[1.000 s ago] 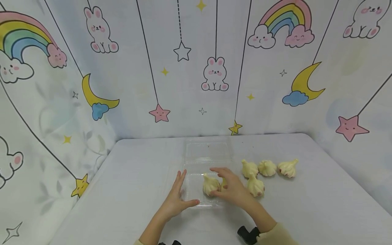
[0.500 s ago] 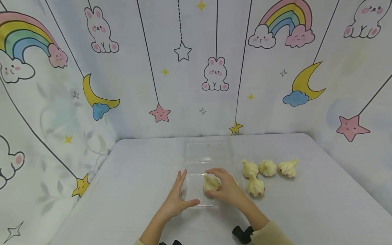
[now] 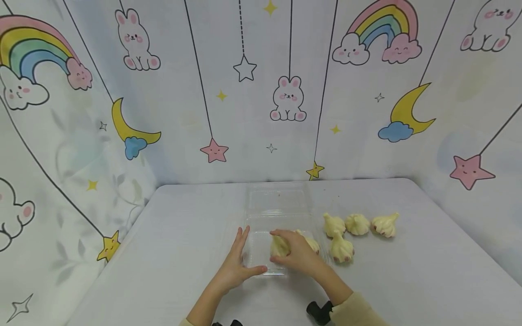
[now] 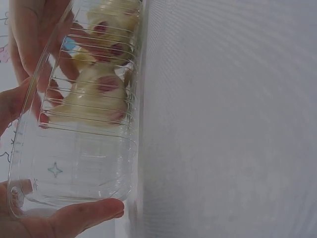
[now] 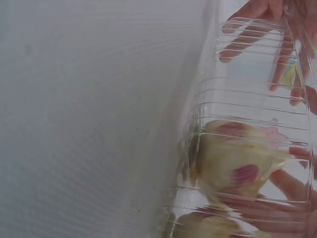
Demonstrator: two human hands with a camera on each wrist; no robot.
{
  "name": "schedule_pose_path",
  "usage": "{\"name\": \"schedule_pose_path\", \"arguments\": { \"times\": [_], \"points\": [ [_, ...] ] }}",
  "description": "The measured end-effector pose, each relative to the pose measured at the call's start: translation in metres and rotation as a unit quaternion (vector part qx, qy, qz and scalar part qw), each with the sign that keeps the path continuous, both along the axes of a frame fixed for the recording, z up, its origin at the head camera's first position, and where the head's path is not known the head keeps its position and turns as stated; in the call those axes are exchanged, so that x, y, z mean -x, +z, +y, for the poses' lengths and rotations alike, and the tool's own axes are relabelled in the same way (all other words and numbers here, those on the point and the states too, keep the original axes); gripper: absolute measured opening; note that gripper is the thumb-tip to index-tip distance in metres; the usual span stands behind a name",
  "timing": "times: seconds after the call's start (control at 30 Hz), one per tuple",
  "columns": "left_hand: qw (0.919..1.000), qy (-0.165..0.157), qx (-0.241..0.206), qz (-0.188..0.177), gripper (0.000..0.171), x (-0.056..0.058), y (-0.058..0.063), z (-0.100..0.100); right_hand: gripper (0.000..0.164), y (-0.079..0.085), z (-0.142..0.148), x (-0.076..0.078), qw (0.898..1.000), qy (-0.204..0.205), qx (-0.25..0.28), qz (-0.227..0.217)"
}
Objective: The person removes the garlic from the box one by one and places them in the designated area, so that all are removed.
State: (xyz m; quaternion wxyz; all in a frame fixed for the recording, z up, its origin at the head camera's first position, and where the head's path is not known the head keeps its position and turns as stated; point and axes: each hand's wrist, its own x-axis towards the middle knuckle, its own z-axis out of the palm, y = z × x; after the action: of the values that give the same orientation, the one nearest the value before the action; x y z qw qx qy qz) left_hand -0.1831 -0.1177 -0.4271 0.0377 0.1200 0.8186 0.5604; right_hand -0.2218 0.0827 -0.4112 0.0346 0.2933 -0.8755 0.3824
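Note:
In the head view a clear plastic container lies on the table with two pale yellow garlic bulbs inside. My right hand holds the left garlic bulb between thumb and fingers, hiding part of it. Just right of this hand, the other garlic bulb shows partly. My left hand rests against the container's left side with fingers extended, its thumb at the front rim. Through the ribbed wall, the left wrist view shows the held bulb's purplish patches and fingers behind it.
The container's clear lid is folded back behind it. Several more garlic bulbs sit on the white table to the right. A patterned cloth hangs behind the table. Black devices show near the wrists.
My right hand has moved left from the right garlic bulb onto the left one, uncovering the right bulb. My left hand has stayed at the container's side.

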Motion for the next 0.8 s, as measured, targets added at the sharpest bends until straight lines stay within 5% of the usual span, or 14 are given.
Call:
{"name": "schedule_pose_path", "arguments": {
  "times": [0.8],
  "points": [
    [0.9998,-0.003,-0.021,-0.004,0.106,0.002,-0.004,0.0,0.071,-0.005,-0.02,0.006,0.998,-0.031,-0.055,-0.017]
  ]
}}
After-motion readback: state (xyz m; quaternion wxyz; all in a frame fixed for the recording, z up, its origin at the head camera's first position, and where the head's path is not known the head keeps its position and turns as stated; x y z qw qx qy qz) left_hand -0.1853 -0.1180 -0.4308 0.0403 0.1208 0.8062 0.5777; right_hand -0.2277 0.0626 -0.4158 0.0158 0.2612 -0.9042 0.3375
